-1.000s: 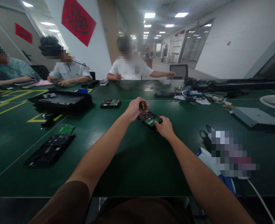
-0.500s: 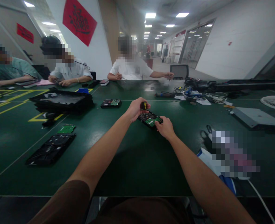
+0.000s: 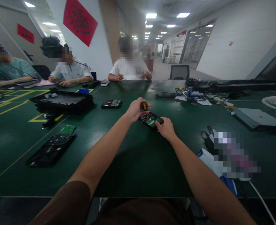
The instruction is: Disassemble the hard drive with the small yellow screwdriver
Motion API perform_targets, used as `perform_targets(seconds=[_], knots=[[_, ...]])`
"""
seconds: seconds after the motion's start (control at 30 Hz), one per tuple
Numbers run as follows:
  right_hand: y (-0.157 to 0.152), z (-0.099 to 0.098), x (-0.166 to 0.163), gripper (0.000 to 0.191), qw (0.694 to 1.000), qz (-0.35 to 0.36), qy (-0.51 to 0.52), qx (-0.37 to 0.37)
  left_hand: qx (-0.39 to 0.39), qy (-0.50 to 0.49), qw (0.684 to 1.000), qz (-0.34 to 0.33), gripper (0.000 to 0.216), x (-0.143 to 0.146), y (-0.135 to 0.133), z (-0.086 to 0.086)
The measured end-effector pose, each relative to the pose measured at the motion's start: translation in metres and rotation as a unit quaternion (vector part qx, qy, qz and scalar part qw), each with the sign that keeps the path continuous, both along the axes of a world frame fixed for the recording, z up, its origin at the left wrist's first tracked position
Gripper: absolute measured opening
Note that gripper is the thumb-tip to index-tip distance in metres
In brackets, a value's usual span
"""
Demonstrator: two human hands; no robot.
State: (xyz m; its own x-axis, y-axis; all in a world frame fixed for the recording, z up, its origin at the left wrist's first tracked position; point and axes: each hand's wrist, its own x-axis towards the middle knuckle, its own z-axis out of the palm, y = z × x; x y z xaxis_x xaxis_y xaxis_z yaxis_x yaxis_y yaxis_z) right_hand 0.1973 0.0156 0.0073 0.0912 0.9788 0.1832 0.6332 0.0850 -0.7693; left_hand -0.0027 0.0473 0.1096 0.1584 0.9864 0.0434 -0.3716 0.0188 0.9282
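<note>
A black hard drive [image 3: 149, 119] with a green circuit board lies on the green table [image 3: 140, 162] at the middle. My left hand [image 3: 134, 110] is closed round a black and yellow screwdriver handle [image 3: 143, 106], held upright over the drive's far end. My right hand [image 3: 166, 128] grips the drive's near right corner, fingers curled on its edge.
A second hard drive [image 3: 111, 103] lies farther back. A black tray [image 3: 61, 100], a green board [image 3: 66, 129] and a black panel [image 3: 50, 149] sit at the left. Cables and tools [image 3: 191, 93] and a grey box [image 3: 257, 117] are at the right. Three people sit across the table.
My hands and the drive have barely moved. The person opposite has drawn an outstretched arm back in toward the body.
</note>
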Motion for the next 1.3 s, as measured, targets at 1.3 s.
perform_targets(seconds=[1.3], knots=[[0.0003,0.0019,-0.0015,0.053,1.000,-0.009,-0.024,-0.014,0.051,0.072,0.991,0.096,0.018,0.0016,0.0003,-0.0006]])
